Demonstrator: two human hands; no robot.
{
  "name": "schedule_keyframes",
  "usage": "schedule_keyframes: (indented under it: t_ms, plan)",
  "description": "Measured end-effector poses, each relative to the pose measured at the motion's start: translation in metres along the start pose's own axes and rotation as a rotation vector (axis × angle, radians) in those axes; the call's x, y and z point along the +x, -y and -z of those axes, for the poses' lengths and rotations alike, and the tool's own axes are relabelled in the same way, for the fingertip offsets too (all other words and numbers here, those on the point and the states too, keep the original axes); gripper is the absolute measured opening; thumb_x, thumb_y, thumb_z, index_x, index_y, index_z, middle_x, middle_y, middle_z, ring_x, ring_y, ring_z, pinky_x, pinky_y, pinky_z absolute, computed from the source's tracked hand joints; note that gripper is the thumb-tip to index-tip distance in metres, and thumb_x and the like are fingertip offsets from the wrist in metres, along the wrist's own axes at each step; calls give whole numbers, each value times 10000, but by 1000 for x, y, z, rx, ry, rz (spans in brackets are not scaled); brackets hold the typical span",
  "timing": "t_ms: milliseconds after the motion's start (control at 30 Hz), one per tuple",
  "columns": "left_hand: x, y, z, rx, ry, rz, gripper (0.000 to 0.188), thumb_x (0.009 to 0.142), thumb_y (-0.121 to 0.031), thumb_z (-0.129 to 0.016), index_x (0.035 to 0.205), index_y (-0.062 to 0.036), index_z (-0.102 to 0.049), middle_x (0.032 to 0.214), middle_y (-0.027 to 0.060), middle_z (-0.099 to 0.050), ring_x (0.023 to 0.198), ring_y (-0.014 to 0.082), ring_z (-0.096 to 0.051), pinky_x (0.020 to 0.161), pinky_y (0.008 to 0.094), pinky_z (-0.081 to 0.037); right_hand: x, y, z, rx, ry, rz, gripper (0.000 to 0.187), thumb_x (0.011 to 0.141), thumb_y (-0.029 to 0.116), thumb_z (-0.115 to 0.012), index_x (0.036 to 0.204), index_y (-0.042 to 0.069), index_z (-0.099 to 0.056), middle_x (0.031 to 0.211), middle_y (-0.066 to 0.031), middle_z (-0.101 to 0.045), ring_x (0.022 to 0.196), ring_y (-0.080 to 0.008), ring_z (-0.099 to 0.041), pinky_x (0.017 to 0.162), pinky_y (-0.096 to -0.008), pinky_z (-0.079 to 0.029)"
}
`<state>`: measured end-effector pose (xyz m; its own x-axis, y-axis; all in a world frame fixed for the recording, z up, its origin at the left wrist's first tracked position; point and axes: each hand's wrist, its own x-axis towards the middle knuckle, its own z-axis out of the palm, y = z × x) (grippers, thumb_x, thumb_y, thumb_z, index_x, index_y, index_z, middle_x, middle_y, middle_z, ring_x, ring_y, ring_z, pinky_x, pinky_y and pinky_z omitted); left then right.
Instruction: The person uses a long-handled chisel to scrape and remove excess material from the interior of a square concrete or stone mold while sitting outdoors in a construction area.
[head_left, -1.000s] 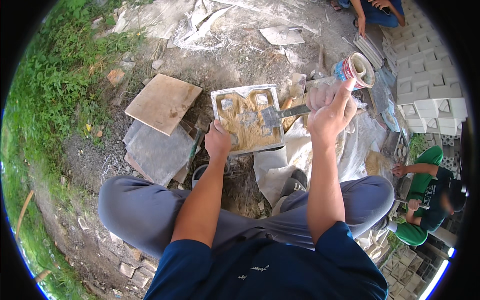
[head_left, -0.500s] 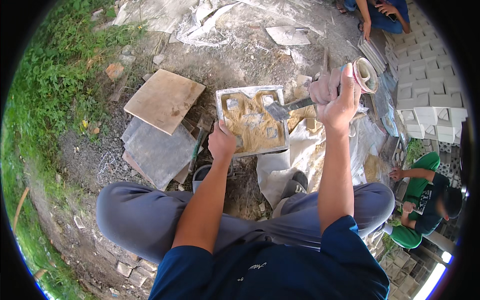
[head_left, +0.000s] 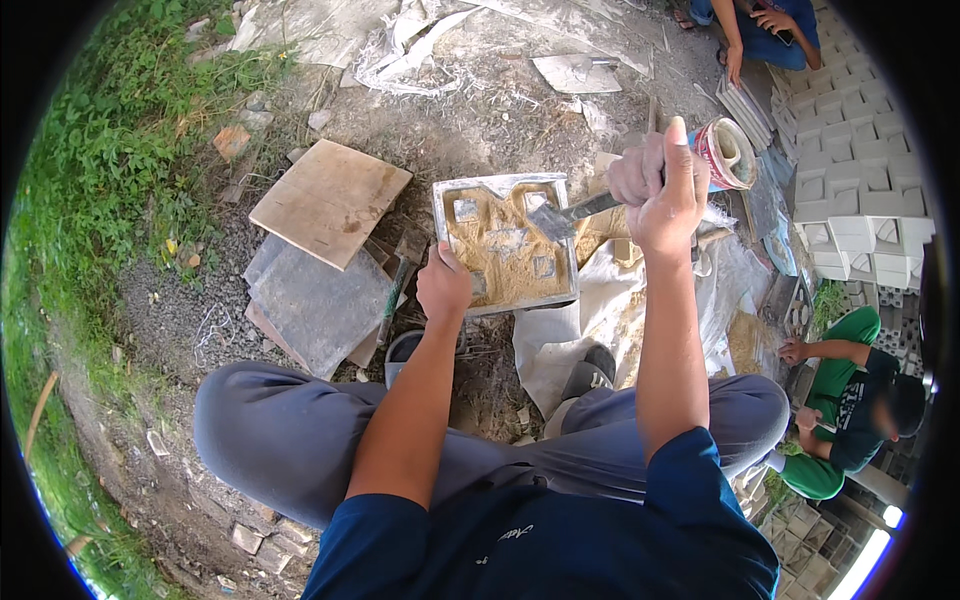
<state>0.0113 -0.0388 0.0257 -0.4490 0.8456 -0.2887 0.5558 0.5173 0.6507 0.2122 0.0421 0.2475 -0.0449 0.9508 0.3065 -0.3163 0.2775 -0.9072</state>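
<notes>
A square grey mould (head_left: 507,305) lies in front of me, its inside spread with tan, sand-like material around several pale raised blocks. My left hand (head_left: 443,285) grips the mould's left edge, thumb on the rim. In my right hand (head_left: 660,195), closed with the thumb up, is a flat-bladed scraper (head_left: 553,222); the hand hides its handle. The blade is over the mould's right part, at or close to the tan material. Just right of that hand is a round can (head_left: 722,160) with a red and blue label.
Left of the mould, a tan board (head_left: 330,200) rests over grey slabs (head_left: 320,305), beside a hammer-like tool (head_left: 395,295). A white sheet (head_left: 550,350) lies to the right. Pale patterned blocks (head_left: 850,150) are stacked far right. One person (head_left: 865,400) sits right, another (head_left: 765,35) top right.
My right hand has shifted slightly left, baring more of the can's label. The scraper's blade has moved a little toward the mould's middle edge of tan material. My left hand stays put.
</notes>
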Motion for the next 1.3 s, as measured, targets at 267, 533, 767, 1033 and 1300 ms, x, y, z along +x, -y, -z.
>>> schedule_keyframes:
  t_ms: [267, 533, 767, 1033, 1300]
  plan:
    - [-3, -4, 0, 16, -9, -20, 459, 1049, -385, -296, 1112, -71, -624, 892, 271, -686, 865, 497, -645, 741, 602, -503, -5, 9, 1, -8, -114, 25, 555, 1079, 318, -405, 568, 120, -318, 475, 19, -260, 417, -104, -195, 434, -314, -165]
    - [-3, -2, -1, -20, -2, 4, 481, 1053, -390, -292, 1106, -57, -636, 896, 262, -690, 853, 490, -649, 735, 600, -505, -7, 0, 4, -15, -95, 8, 555, 1073, 326, -417, 562, 132, -322, 483, 23, -268, 415, -104, -205, 436, -313, -166]
    - [-2, -3, 3, 5, 9, 11, 514, 1059, -404, -270, 1146, -49, -631, 939, 272, -686, 907, 511, -625, 772, 604, -479, -11, 2, 2, -14, -106, -49, 532, 1063, 315, -424, 572, 132, -331, 498, 32, -254, 432, -100, -190, 446, -312, -163]
    - [-4, -3, 4, -8, -2, 38, 517, 1052, -406, -273, 1160, -48, -630, 961, 281, -685, 928, 520, -622, 801, 604, -477, -12, -1, 9, 4, -48, -49, 519, 1062, 298, -398, 576, 123, -343, 496, 27, -275, 435, -102, -218, 453, -304, -172]
    - [0, -9, 6, 4, -2, 18, 517, 1049, -409, -273, 1167, -59, -635, 961, 281, -684, 935, 515, -625, 806, 608, -481, -11, -11, 11, -29, -47, -41, 509, 1064, 297, -383, 588, 123, -345, 501, 29, -257, 441, -103, -227, 457, -301, -169]
